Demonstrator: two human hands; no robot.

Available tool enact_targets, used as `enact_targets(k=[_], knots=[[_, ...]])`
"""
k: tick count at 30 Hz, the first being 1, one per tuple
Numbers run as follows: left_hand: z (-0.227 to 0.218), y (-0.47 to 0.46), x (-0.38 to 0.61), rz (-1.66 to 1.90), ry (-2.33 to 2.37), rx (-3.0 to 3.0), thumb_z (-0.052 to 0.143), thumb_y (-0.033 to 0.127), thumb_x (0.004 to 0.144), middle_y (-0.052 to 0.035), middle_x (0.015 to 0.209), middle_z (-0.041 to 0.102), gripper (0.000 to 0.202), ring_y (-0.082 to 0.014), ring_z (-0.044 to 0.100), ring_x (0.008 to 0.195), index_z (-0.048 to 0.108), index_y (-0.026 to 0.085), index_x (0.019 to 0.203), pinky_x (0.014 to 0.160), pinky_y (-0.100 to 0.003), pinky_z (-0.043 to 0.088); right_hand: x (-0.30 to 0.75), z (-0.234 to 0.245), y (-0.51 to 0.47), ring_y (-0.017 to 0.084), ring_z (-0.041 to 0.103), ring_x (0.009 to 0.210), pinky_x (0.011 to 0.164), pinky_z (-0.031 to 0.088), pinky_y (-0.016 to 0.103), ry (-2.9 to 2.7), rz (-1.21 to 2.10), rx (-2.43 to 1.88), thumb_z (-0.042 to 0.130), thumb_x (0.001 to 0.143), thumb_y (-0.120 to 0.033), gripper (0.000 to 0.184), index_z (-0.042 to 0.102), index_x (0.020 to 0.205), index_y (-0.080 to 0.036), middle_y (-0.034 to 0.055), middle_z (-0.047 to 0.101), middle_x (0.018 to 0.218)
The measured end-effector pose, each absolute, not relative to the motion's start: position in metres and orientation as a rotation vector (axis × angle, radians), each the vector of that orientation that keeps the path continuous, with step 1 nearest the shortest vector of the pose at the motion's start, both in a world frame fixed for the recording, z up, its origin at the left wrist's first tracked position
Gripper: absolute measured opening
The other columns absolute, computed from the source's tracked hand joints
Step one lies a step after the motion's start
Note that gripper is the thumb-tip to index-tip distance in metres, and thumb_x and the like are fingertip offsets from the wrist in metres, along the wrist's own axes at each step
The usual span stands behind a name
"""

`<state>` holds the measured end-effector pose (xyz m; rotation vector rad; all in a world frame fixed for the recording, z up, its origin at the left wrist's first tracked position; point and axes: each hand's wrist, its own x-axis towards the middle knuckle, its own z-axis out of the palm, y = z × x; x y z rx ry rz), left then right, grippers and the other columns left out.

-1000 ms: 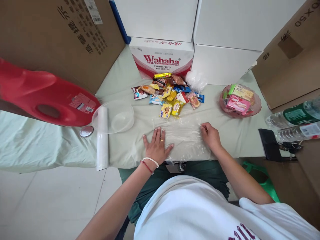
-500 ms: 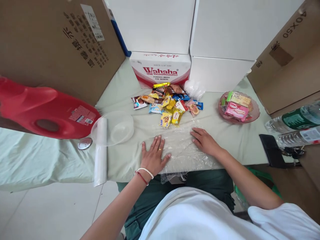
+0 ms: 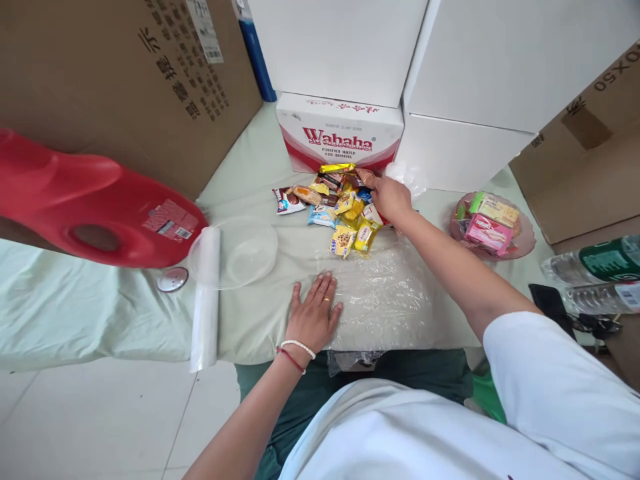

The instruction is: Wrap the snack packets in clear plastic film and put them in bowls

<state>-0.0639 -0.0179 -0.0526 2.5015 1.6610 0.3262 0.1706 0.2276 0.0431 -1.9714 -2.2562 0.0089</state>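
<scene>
My left hand (image 3: pixel 311 317) lies flat, fingers apart, at the left edge of a sheet of clear plastic film (image 3: pixel 383 297) spread on the cloth. Part of the film hangs over the table's front edge. My right hand (image 3: pixel 393 199) reaches into the far right of a heap of wrapped snacks, its fingers closed at a brown-wrapped snack (image 3: pixel 367 177); the thumb is hidden. Among the heap are a yellow cookie packet (image 3: pixel 343 241), a yellow wrapped snack (image 3: pixel 367 236), a light blue packet (image 3: pixel 323 215) and a chocolate-coloured packet (image 3: pixel 289 201).
A clear plastic bowl (image 3: pixel 245 257) and a white plastic roll (image 3: pixel 205 327) lie left, near a round tin (image 3: pixel 173 279) and red jug (image 3: pixel 105 213). A pink glass bowl (image 3: pixel 525 243) of snacks and bottles (image 3: pixel 607 260) stand right. The Wahaha box (image 3: pixel 340 133) and white boxes stand behind.
My right hand has left the plastic film and moved forward to the brown-wrapped snack in the heap. My left hand stays flat on the film's left edge. The view has shifted slightly.
</scene>
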Motion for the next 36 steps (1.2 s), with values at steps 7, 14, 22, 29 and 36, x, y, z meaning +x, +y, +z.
enact_targets(k=[7, 14, 22, 29, 36], knots=[[-0.052, -0.019, -0.065, 0.327, 1.671, 2.467, 0.037, 0.044, 0.107, -0.0135, 0.168, 0.037, 0.059, -0.0299, 0.04, 0.155, 0.042, 0.019, 0.161, 0.13, -0.064, 0.015, 0.176, 0.04, 0.274, 0.028, 0.065, 0.097, 0.083, 0.046, 0.036, -2.171, -0.069, -1.993, 0.04, 0.106, -0.032, 0.035, 0.068, 0.121, -0.017, 0.0164, 0.068, 0.117], [-0.05, -0.019, -0.066, 0.299, 1.683, 2.442, 0.039, 0.046, 0.105, -0.0107, 0.171, 0.032, 0.059, -0.0319, 0.029, 0.159, 0.046, 0.021, 0.158, 0.129, -0.066, 0.015, 0.216, 0.064, 0.156, 0.028, 0.062, 0.104, 0.095, 0.049, 0.04, -2.123, 0.142, -1.475, 0.046, 0.101, -0.029, 0.027, 0.071, 0.107, -0.021, 0.0116, 0.069, 0.109], [-0.053, -0.017, -0.064, 0.261, 1.697, 2.428, 0.04, 0.047, 0.103, -0.0182, 0.171, 0.027, 0.072, -0.033, 0.036, 0.156, 0.027, 0.015, 0.166, 0.129, -0.065, 0.012, 0.221, 0.023, 0.017, 0.021, 0.066, 0.111, 0.089, 0.053, 0.032, -2.777, 0.765, -0.977, 0.053, 0.1, -0.021, 0.032, 0.073, 0.121, -0.036, 0.0013, 0.073, 0.12], [-0.05, -0.018, -0.061, 0.162, 1.702, 2.454, 0.037, 0.054, 0.103, -0.0166, 0.17, 0.031, 0.073, -0.0336, 0.032, 0.158, 0.03, 0.016, 0.165, 0.129, -0.066, 0.01, 0.203, 0.009, 0.019, 0.035, 0.051, 0.132, 0.111, 0.044, 0.055, -2.746, 0.497, -0.984, 0.068, 0.095, -0.035, 0.053, 0.06, 0.145, -0.02, 0.0171, 0.059, 0.145], [-0.052, -0.019, -0.058, 0.157, 1.726, 2.476, 0.036, 0.059, 0.103, -0.0176, 0.171, 0.027, 0.076, -0.0336, 0.029, 0.159, 0.031, 0.015, 0.165, 0.128, -0.069, 0.002, 0.223, -0.029, 0.018, 0.033, 0.051, 0.129, 0.111, 0.043, 0.055, -2.605, 0.45, -1.171, 0.066, 0.096, -0.028, 0.048, 0.062, 0.143, -0.022, 0.0148, 0.066, 0.134]])
